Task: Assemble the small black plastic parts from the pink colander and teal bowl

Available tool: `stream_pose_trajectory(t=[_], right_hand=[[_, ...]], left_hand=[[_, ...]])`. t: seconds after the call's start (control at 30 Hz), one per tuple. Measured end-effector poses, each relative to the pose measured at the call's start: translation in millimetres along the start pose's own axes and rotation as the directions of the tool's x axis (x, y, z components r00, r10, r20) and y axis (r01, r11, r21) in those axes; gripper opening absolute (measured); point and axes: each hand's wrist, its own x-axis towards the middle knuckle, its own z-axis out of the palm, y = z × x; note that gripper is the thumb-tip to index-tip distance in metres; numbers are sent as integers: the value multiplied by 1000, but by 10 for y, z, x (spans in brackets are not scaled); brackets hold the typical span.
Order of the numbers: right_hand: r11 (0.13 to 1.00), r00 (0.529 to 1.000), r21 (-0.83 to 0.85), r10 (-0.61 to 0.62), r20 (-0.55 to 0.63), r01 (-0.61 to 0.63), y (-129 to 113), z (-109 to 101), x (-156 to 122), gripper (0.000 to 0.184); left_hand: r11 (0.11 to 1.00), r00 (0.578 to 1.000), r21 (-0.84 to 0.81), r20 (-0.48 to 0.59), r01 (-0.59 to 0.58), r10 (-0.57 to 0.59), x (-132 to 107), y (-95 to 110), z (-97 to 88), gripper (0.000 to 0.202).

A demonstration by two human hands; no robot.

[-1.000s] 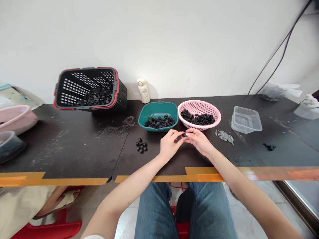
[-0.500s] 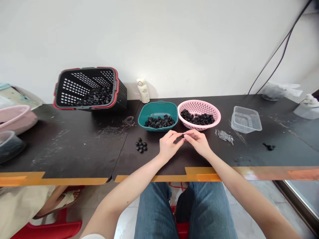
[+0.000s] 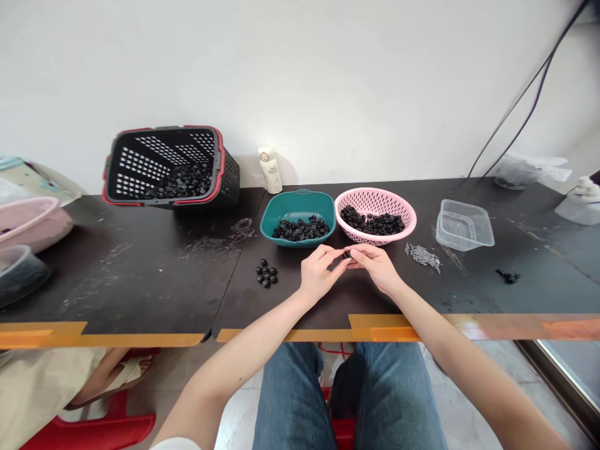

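My left hand [image 3: 319, 272] and my right hand [image 3: 376, 266] meet over the black table [image 3: 140, 275], fingertips pinched together on a small black part [image 3: 346, 254]. Just behind them stand a teal bowl [image 3: 297, 206] and a pink colander [image 3: 375, 201], both holding black parts. A small cluster of finished black pieces [image 3: 266, 273] lies to the left of my left hand. A heap of grey screws [image 3: 422, 255] lies to the right of my right hand.
A tilted black and red basket [image 3: 171, 165] with black parts stands at the back left. A clear plastic tub [image 3: 464, 225], a small white bottle [image 3: 270, 170], a lone black piece [image 3: 507, 275] and cables lie further off. A person sits at the left with pink tubs [image 3: 28, 219].
Both hands stay pinched on the small black part; the fingers shift only slightly.
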Motion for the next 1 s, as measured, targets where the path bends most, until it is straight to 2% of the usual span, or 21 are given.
stream_pose_trajectory(t=[0.37,0.63,0.8,1.0], right_hand=[[993,994,-59,-101,30,103,20,-11,-22,20],[997,997,33,-67,32,66,-3,-4,-20,22],[1000,999,5,-5,39,5,2,-12,-27,18],[1000,999,-11,13,46,-12,0,-26,-26,19]], left_hand=[[998,996,4,-56,-64,65,-3,-7,-1,22],[992,988,3,-90,-122,122,1,-6,-24,21],[992,987,-12,-109,-123,121,-1,1,-37,19],[990,982,-17,-129,-141,137,-1,1,-41,18]])
